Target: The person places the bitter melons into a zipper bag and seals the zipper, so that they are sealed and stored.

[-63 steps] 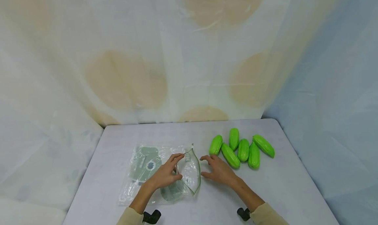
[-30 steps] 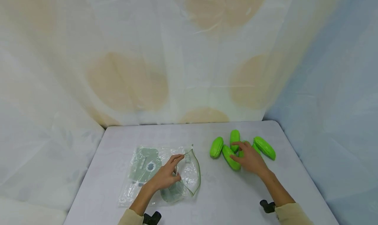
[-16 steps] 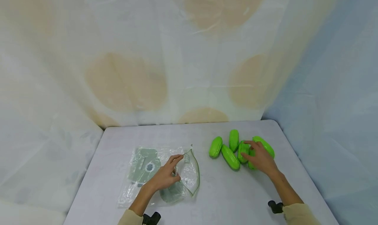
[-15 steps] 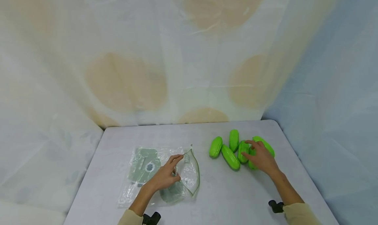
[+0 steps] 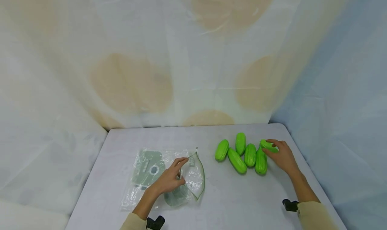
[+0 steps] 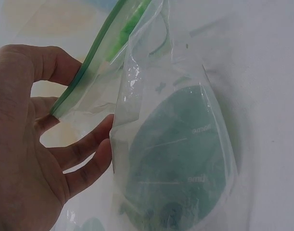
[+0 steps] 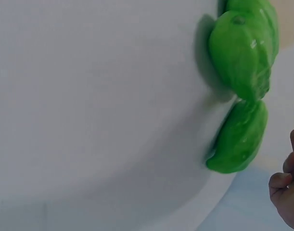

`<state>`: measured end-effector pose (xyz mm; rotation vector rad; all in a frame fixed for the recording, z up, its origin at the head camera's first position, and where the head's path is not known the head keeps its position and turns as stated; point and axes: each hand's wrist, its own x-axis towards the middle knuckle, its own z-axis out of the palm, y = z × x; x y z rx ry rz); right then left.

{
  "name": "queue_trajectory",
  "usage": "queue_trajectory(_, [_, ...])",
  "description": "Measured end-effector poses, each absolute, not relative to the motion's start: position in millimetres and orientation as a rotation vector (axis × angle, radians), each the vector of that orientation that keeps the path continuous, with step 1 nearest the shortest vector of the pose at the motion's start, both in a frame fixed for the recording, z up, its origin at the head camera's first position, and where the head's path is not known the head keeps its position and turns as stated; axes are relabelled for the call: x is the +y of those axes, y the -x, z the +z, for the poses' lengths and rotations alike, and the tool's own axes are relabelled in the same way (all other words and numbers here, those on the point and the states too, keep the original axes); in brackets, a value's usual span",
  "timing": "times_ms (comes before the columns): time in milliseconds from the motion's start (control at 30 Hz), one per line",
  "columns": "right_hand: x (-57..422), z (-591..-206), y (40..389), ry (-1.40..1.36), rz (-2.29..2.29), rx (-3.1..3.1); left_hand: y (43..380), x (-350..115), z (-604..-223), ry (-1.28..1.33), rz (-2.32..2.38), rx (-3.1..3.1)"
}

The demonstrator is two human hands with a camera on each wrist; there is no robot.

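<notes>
A clear zip bag [image 5: 148,166] with a green print lies left of the middle of the table, its green-edged mouth spread to the right. My left hand [image 5: 169,179] holds the mouth's left edge, thumb and fingers apart. In the left wrist view, a bent digit meets the green zip strip [image 6: 91,57] and other fingertips touch the clear film. Several glossy green cucumbers [image 5: 237,160] lie at the right. My right hand [image 5: 282,156] hovers by the rightmost cucumber [image 5: 267,144], fingers spread around part of it. The right wrist view shows that hand apart from the cucumbers.
The white table [image 5: 229,203] has its right edge close by my right forearm. Pale sheets hang behind and on both sides, the patterned back sheet [image 5: 205,72] meeting the table's far edge. Each wrist carries a black camera mount [image 5: 155,222].
My right hand has left the bag's mouth and travelled right across the cucumbers to the rightmost one. The left hand and the bag have stayed in place.
</notes>
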<state>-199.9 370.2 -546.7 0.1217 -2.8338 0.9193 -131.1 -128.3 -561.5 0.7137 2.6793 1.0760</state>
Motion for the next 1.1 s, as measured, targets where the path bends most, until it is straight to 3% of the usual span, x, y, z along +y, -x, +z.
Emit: queue_trajectory(1100, [408.6,-582.5,205.4,0.045,0.941,-2.983,132.0,-127.8,-567.5,-0.708,1.047,2.696])
